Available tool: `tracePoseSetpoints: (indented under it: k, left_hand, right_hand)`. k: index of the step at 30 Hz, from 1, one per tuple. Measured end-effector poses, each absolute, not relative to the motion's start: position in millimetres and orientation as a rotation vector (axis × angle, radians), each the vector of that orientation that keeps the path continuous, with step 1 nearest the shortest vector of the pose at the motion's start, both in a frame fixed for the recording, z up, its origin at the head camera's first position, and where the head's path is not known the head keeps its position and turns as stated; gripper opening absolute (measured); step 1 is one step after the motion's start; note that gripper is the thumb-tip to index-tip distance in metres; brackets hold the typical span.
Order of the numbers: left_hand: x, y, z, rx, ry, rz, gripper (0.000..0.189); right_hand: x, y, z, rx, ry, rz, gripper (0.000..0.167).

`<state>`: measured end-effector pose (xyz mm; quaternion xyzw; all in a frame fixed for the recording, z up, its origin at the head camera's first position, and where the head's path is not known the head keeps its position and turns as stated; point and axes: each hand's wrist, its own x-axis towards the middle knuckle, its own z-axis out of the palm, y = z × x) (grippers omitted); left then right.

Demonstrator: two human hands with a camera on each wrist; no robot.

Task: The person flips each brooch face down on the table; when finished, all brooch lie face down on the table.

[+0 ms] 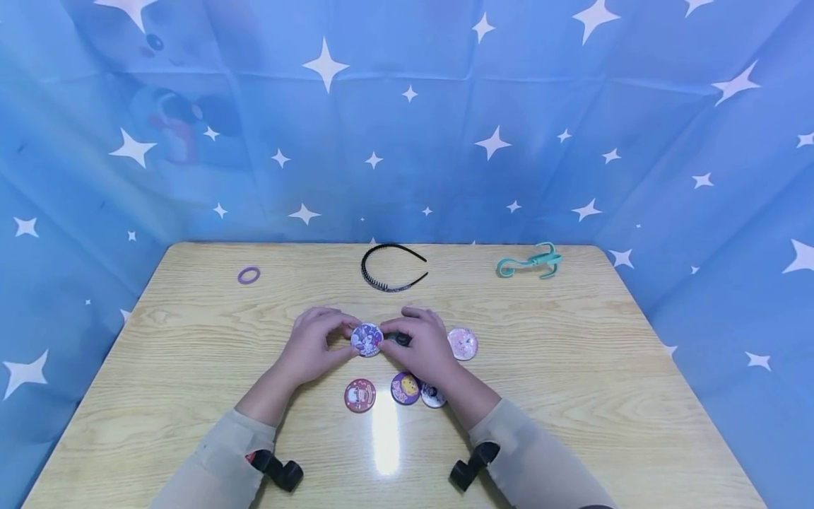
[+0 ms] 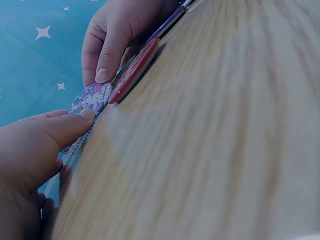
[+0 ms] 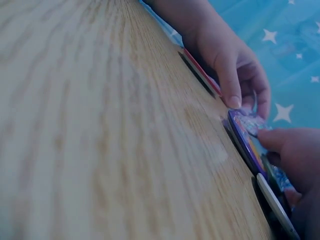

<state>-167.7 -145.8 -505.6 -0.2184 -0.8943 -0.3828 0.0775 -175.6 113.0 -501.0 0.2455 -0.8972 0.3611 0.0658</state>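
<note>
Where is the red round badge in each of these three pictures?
Head view: red badge lies on the table below the left hand, left of the purple-and-yellow badge.
Left wrist view: red badge is left of and above centre, seen almost edge-on.
Right wrist view: red badge shows as a thin red edge, right of and above centre.
Shared landmark: the left hand, visible in all three.

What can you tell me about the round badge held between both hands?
The round badge is a flat disc with a printed purple, white and pink face, apparently plastic or metal. That face shows in the head view; its back is hidden. The left hand and right hand pinch it at opposite edges, beyond the red badge. Whether it touches the table is unclear.
</note>
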Motion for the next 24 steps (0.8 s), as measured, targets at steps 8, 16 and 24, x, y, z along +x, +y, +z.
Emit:
tracePoseSetpoints:
  k: [8,16,24]
  left_hand:
    - [-169.2,-145.0,-511.8,-0.691,-2.583,-1.188,0.036]
    - [-170.1,-145.0,-512.7,-0.71,-2.559,-1.23,0.035]
    - [-171.3,-144.8,-510.4,-0.747,-2.54,-1.279,0.032]
  right_hand:
    - [-175.1,109.9,-499.5,0.659,-2.75,1.098,0.025]
    - [-174.5,109.8,-500.4,0.635,-2.731,1.172,0.023]
    - [-177.3,110.1,-501.0,0.646,-2.679,1.202,0.016]
